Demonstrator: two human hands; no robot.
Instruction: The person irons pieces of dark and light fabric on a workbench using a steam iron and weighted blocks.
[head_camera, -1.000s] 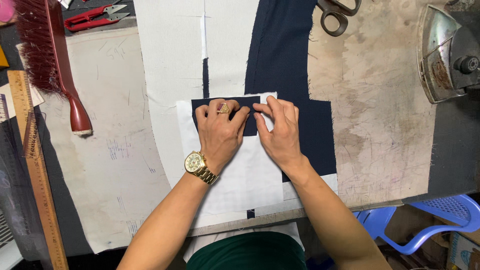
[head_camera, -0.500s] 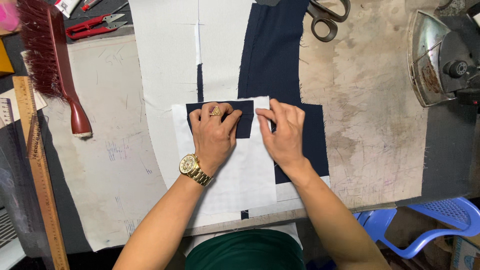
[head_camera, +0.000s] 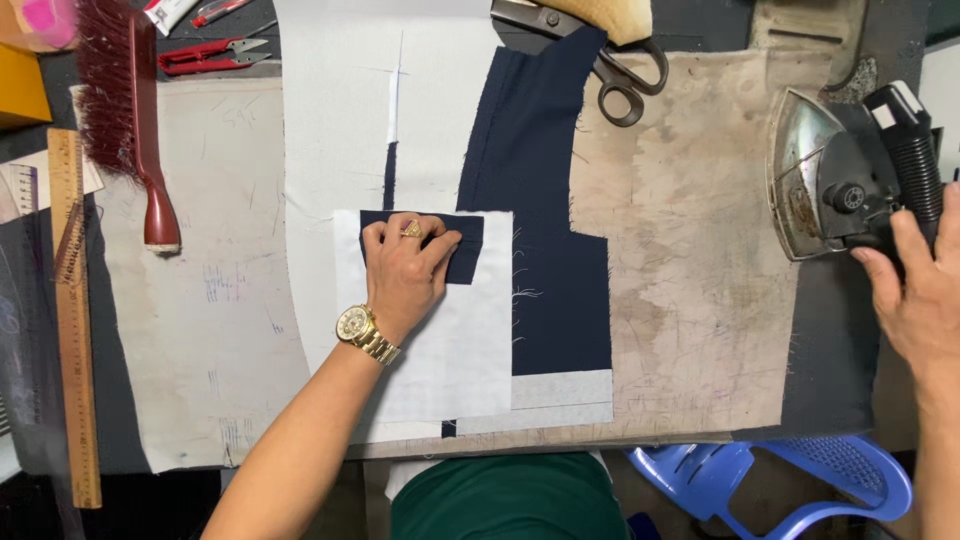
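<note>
Left hand flat, fingers spread, pressing a small navy patch onto a white fabric square at frame centre. Patch sits along the square's top edge, right end poking out past the fingertips. Gold watch on the wrist, ring on one finger.

Right hand well apart at far right edge, fingers against the black handle of an iron; grip closed or not: cannot tell. Iron lying on its side, soleplate facing left, on the dark strip past the pad's right edge.

White square overlaps a long navy panel running from top centre down to lower centre, frayed threads along its left edge beside the square. White lining under both, reaching the top edge.

Stained beige pad between panel and iron: bare, widest open room. Scissors at top centre, touching the navy panel's top corner. Brush and red snips upper left, wooden ruler down the left edge. Blue plastic stool below the table's front edge, lower right.
</note>
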